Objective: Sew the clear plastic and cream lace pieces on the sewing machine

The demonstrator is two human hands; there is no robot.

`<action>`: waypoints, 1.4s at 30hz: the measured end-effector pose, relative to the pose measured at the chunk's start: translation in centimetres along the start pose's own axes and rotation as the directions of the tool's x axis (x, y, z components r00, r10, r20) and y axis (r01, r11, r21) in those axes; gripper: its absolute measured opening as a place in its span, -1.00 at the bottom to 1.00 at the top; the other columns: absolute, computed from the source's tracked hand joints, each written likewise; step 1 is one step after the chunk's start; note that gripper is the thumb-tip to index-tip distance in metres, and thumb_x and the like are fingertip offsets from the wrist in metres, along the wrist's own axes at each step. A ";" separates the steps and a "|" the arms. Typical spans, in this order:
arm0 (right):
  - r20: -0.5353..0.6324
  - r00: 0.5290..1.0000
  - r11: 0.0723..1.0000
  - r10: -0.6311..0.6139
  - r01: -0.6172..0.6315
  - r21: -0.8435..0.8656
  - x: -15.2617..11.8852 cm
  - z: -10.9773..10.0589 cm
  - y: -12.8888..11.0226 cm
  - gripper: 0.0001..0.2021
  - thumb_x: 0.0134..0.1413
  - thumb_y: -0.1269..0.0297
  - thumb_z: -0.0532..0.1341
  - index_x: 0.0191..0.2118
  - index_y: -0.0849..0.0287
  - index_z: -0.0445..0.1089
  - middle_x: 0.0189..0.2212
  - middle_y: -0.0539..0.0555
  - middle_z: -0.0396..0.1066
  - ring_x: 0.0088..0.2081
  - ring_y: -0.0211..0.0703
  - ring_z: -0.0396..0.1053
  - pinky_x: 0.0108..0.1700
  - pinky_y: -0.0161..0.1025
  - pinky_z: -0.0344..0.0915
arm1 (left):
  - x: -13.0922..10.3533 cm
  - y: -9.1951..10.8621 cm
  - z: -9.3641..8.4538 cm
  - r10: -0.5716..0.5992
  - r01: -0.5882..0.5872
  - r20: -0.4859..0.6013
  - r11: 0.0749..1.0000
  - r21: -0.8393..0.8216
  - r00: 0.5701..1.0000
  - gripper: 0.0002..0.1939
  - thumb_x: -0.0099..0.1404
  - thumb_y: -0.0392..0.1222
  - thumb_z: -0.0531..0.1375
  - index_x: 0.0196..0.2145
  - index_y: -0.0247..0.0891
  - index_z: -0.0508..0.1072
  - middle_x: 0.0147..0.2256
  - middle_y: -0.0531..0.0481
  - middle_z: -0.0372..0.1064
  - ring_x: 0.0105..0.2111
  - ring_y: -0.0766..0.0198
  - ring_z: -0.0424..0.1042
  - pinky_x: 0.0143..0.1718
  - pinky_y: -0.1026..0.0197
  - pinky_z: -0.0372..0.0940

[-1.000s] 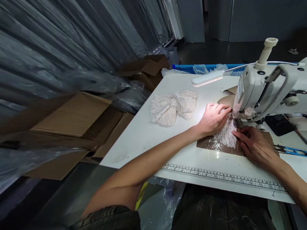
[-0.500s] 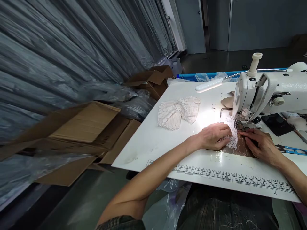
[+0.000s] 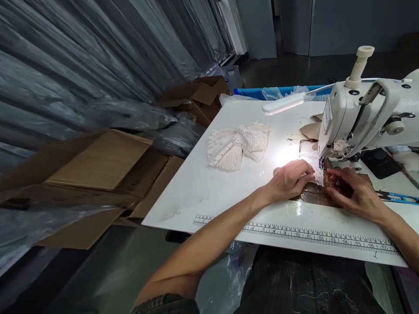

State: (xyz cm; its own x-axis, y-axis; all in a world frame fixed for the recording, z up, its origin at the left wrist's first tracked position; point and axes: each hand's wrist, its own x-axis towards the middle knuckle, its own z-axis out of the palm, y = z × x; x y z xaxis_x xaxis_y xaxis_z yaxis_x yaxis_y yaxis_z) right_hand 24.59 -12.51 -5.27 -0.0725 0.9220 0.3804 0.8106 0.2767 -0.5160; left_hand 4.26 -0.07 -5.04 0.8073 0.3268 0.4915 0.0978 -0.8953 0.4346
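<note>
A piece of white lace (image 3: 317,169) lies under the needle area of a white sewing machine (image 3: 337,113). My left hand (image 3: 291,178) is closed on the lace's left edge, thumb and fingers pinched together. Just right of the lace, my right hand (image 3: 356,192) rests with fingers apart over a brown plate (image 3: 312,194) taped to the table; nothing shows in its grasp. Further left on the white table (image 3: 183,198) sits a gathered heap of white lace (image 3: 238,146).
A printed ruler (image 3: 294,233) runs along the table's front edge. Blue thread snips (image 3: 399,197) and a black pad (image 3: 381,163) lie at the right. A lamp (image 3: 283,104) hangs over the work. Cardboard boxes (image 3: 98,161) stand left of the table.
The lace has moved forward under the machine, and less of it shows on the near side. My left hand now pinches its edge; my right fingers have spread. The camera view has shifted slightly.
</note>
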 end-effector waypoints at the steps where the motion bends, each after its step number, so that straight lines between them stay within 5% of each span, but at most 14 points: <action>1: 0.020 1.000 1.000 -0.001 0.001 0.001 0.2 0.1 -0.4 -0.60 0.23 0.05 0.19 0.07 0.17 0.37 -0.33 0.11 0.49 -0.36 -0.12 0.45 -0.32 -0.14 0.44 | 0.0 0.0 0.2 0.018 -0.018 -0.031 1.000 0.007 0.999 -0.67 0.53 -0.14 -0.05 -0.29 -0.33 0.40 -0.34 -0.08 0.47 -0.32 0.29 0.44 -0.28 0.18 0.42; 6: 0.041 0.999 0.999 -0.011 0.010 0.031 1.3 0.7 -1.3 -0.75 0.35 0.18 0.03 -0.24 0.13 0.40 -0.40 0.08 0.49 -0.43 -0.18 0.43 -0.38 -0.21 0.37 | 0.2 -0.4 0.7 0.146 -0.143 -0.030 0.987 0.069 0.989 -0.68 0.51 -0.02 0.03 -0.17 -0.32 0.42 -0.19 -0.12 0.54 -0.17 0.27 0.52 -0.22 0.18 0.49; 11: -0.005 1.000 0.994 -0.008 0.007 -0.106 0.9 0.7 -0.4 -0.71 0.35 0.16 0.05 -0.02 0.16 0.43 -0.35 0.13 0.47 -0.41 -0.15 0.42 -0.37 -0.20 0.40 | 0.4 -0.9 0.5 -0.061 0.049 -0.116 0.993 -0.106 0.991 -0.72 0.52 -0.14 -0.02 -0.16 -0.33 0.43 -0.19 -0.14 0.56 -0.18 0.32 0.56 -0.22 0.24 0.52; 15: 0.130 0.983 0.943 -0.129 0.162 -0.290 0.3 1.0 -0.3 -0.65 0.36 0.21 -0.02 0.05 0.09 0.45 -0.27 0.17 0.41 -0.34 -0.11 0.39 -0.31 -0.15 0.40 | 0.3 -1.0 0.5 -0.148 0.134 -0.067 0.975 -0.174 0.987 -0.75 0.49 -0.14 0.02 -0.13 -0.33 0.43 -0.13 -0.16 0.57 -0.21 0.33 0.58 -0.26 0.28 0.53; 23: 0.111 0.979 0.962 -0.171 0.190 -0.194 -0.7 1.0 -0.2 -0.69 0.34 0.27 0.01 -0.04 0.10 0.49 -0.22 0.19 0.37 -0.19 -0.04 0.37 -0.15 -0.06 0.40 | -0.4 -1.7 1.2 0.202 -0.208 0.069 0.973 0.096 0.977 -0.79 0.42 -0.31 0.00 -0.10 -0.29 0.40 -0.10 -0.11 0.54 -0.09 0.22 0.54 0.11 -0.05 0.42; 29: 0.171 0.967 0.974 -0.189 0.207 -0.096 -0.6 0.3 -0.4 -0.74 0.25 0.32 0.11 -0.10 0.02 0.53 -0.22 0.15 0.38 -0.14 -0.03 0.36 -0.13 -0.03 0.37 | -0.3 -1.3 0.7 0.301 -0.314 0.090 0.923 0.222 0.949 -0.84 0.41 -0.28 0.05 -0.24 -0.29 0.43 -0.06 -0.11 0.53 -0.09 0.20 0.51 0.16 -0.08 0.33; 35: 0.166 0.967 0.975 -0.191 0.206 -0.079 -0.5 0.3 -0.8 -0.75 0.21 0.33 0.13 -0.14 0.04 0.56 -0.24 0.15 0.39 -0.15 -0.04 0.38 -0.12 -0.03 0.37 | -0.2 -0.8 0.6 0.367 -0.384 0.118 0.906 0.181 0.923 -0.80 0.41 -0.31 0.10 -0.36 -0.26 0.46 -0.27 0.03 0.56 -0.33 0.34 0.45 -0.07 0.13 0.41; 42: 0.311 0.950 0.998 -0.042 0.024 0.063 1.9 -2.0 0.2 -0.72 0.15 0.34 0.09 -0.15 0.09 0.54 -0.24 0.10 0.53 -0.25 -0.13 0.48 -0.18 -0.18 0.42 | -0.4 -0.9 1.0 0.335 -0.337 0.037 0.939 0.073 0.941 -0.85 0.44 -0.25 0.11 -0.21 -0.33 0.47 -0.18 -0.12 0.53 -0.20 0.30 0.51 -0.21 0.23 0.47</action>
State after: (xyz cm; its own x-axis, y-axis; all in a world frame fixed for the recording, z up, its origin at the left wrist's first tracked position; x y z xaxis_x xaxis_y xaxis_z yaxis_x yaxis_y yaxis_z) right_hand 25.79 -11.26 -3.15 -0.2839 0.9479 0.1446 0.7704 0.3153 -0.5541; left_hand 4.37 0.28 -6.36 0.8144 -0.0038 0.5804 -0.1376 -0.9727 0.1867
